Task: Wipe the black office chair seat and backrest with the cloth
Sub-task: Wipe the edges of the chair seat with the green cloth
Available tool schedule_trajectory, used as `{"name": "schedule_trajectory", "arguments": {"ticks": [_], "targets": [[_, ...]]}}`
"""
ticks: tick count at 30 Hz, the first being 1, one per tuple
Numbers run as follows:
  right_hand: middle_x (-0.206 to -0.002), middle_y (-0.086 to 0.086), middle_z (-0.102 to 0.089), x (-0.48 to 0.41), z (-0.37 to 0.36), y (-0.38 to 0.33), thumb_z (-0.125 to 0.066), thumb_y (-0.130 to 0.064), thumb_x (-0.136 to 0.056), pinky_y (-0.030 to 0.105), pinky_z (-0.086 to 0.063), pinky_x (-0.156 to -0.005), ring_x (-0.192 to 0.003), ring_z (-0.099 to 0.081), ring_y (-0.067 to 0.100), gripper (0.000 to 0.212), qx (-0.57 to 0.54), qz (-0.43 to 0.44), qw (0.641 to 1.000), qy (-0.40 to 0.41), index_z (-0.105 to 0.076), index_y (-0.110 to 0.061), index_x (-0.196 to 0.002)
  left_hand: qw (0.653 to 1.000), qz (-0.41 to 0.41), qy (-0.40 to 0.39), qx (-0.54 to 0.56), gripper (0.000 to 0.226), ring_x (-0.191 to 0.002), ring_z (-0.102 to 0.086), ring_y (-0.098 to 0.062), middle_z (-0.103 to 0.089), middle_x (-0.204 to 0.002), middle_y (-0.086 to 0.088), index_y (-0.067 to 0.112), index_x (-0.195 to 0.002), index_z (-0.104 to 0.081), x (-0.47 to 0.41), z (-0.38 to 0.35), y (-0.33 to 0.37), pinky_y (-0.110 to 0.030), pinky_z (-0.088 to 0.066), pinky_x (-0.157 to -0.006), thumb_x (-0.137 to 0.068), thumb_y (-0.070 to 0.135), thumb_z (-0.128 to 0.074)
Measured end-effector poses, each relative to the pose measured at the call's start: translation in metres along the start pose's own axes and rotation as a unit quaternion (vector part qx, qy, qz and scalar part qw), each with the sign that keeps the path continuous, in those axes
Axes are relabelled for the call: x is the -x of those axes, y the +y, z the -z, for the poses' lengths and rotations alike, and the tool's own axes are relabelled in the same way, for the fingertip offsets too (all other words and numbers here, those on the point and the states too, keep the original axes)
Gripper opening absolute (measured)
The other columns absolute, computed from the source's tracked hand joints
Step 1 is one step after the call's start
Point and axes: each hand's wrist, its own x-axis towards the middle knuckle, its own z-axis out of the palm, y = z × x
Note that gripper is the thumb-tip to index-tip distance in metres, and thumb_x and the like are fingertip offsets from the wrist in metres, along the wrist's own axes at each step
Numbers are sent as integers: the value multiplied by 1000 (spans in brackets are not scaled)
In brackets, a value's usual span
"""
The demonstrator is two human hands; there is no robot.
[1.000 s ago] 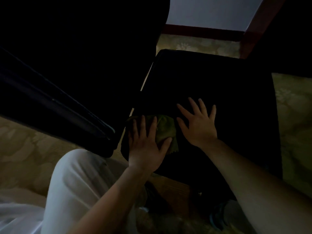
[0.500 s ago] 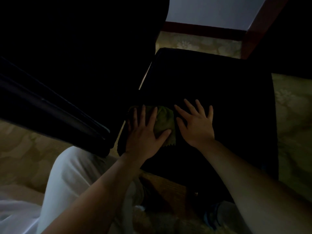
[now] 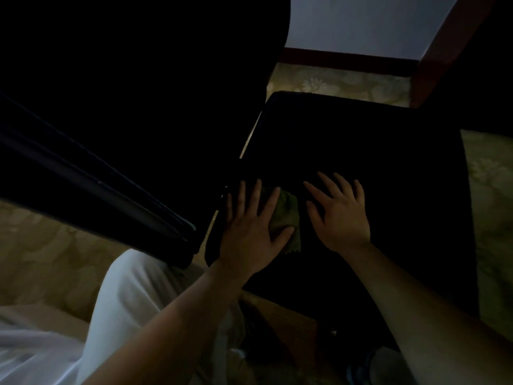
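Note:
The room is dim. The black chair seat [image 3: 374, 151] fills the middle and right of the head view. Its black backrest [image 3: 144, 87] rises at upper left. A green cloth [image 3: 286, 215] lies on the seat near its left edge. My left hand [image 3: 249, 232] presses flat on the cloth with straight, spread fingers and covers most of it. Just right of the cloth, my right hand [image 3: 338, 212] rests flat on the bare seat, fingers spread, apart from the cloth.
A dark glossy bar [image 3: 91, 187], probably the armrest, runs diagonally at left, close to my left hand. Patterned beige carpet [image 3: 338, 81] surrounds the chair. My knee in pale trousers [image 3: 133, 295] is at lower left. A wall with red-brown skirting [image 3: 347, 58] stands behind.
My left hand has slid the cloth a little toward the seat's left edge and away from me. My right hand has stayed flat beside it.

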Motion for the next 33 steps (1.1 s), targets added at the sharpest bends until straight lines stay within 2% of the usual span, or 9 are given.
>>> {"name": "schedule_trajectory", "arguments": {"ticks": [6, 13, 16, 20, 23, 28, 33], "targets": [[-156, 3, -46, 0, -2, -1, -24, -51, -100, 56, -14, -122, -147, -33, 32, 58, -10, 2, 1000, 21, -53, -30, -146, 999, -14, -41, 30, 83, -155, 11, -27, 5, -170, 3, 43, -159, 2, -9, -8, -11, -53, 6, -124, -89, 82, -22], [-156, 4, -45, -1, -2, -3, -27, -49, -96, 56, -14, -123, -147, -33, 34, 59, -33, -8, 999, 23, -54, -29, -145, 998, -32, -42, 36, 86, -155, 12, -28, 6, -170, 1, 46, -158, 2, -23, -2, -18, -58, 1, -123, -84, 85, -20], [-157, 5, -43, -1, -3, -5, -25, -50, -96, 57, -13, -123, -148, -31, 34, 60, -25, -12, 999, 21, -53, -30, -146, 1000, -1, -6, 29, 84, -155, 10, -33, 8, -170, -4, 45, -159, 0, -12, -4, -12, -57, 3, -124, -87, 83, -20], [-162, 8, -34, 0, -4, -5, -21, -55, -96, 61, -6, -123, -152, -21, 36, 63, 12, -29, 999, 6, -45, -34, -151, 998, 45, 7, 46, 85, -155, 4, -35, 3, -170, -8, 40, -160, -4, 2, -11, -6, -57, -8, -124, -88, 81, -21], [-164, 8, -30, 0, -4, -3, -16, -58, -95, 63, -2, -123, -154, -16, 36, 67, 21, -30, 999, -6, -40, -35, -153, 998, 55, -19, 34, 89, -155, 9, -34, 7, -170, -9, 39, -160, 3, -1, -10, -4, -56, -2, -124, -85, 84, -16], [-165, 5, -29, -1, -3, -2, -15, -59, -94, 62, -3, -123, -155, -14, 34, 69, 13, -26, 1000, -10, -40, -36, -154, 998, 47, -27, 39, 90, -154, 8, -37, 6, -170, -8, 42, -159, 3, -11, -11, -5, -59, 2, -123, -83, 88, -12], [-165, 5, -29, -2, -3, -1, -14, -60, -93, 62, -3, -123, -155, -14, 34, 70, 3, -26, 1000, -12, -41, -36, -153, 996, 42, -58, 54, 87, -153, 18, -32, 17, -168, -3, 46, -157, 8, -30, -11, -9, -57, 7, -122, -87, 84, -26]]}}
